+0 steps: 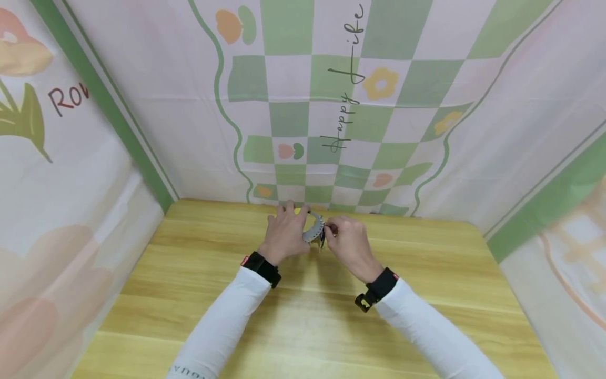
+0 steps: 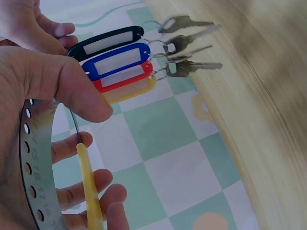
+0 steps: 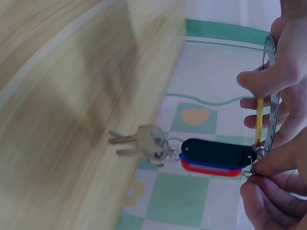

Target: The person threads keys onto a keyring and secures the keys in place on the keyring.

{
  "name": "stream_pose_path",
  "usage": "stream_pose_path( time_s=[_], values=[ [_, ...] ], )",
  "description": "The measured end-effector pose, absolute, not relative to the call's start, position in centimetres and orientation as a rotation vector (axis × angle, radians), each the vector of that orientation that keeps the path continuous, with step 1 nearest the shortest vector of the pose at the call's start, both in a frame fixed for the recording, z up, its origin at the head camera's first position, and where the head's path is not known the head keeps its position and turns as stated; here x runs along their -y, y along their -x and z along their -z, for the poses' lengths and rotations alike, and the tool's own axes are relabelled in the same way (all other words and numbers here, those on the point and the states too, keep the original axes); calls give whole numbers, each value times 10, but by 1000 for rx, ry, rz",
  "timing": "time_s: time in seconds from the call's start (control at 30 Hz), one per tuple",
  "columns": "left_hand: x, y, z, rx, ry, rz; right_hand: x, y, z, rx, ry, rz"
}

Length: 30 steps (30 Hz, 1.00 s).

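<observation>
My left hand (image 1: 285,231) grips a large key ring, with a curved grey plate (image 2: 41,167) of numbered holes and a yellow sleeve (image 2: 89,187) on its thin wire. Just right of it, my right hand (image 1: 349,242) pinches a small metal ring (image 3: 251,167) at the end of the key tags. From there hang a dark tag (image 2: 110,43), a blue tag (image 2: 117,61), a red tag (image 2: 123,76) and a yellow tag (image 2: 134,89). Several metal keys (image 3: 144,143) dangle from the tags' far ends, above the table. Whether the small ring is threaded on the wire, I cannot tell.
The wooden table (image 1: 322,326) lies below both hands. A checked green and white cloth (image 1: 331,121) hangs along its back edge, and a printed cloth (image 1: 71,210) hangs on the left side.
</observation>
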State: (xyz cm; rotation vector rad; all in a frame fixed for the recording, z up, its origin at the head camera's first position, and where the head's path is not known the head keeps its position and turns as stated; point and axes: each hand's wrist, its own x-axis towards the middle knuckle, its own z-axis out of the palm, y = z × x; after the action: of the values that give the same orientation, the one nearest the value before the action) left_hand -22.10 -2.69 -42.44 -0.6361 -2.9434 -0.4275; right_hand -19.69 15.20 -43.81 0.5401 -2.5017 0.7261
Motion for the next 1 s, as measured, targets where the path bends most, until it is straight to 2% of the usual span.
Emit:
stream_pose_path(
  time_s=[0.37,1.0],
  values=[
    [26,221,422,2917,637,348,-148,196,434,2524,-432,-862],
    [28,221,420,2968,690,412,-157,201,433,2344,-858,-395]
  ],
)
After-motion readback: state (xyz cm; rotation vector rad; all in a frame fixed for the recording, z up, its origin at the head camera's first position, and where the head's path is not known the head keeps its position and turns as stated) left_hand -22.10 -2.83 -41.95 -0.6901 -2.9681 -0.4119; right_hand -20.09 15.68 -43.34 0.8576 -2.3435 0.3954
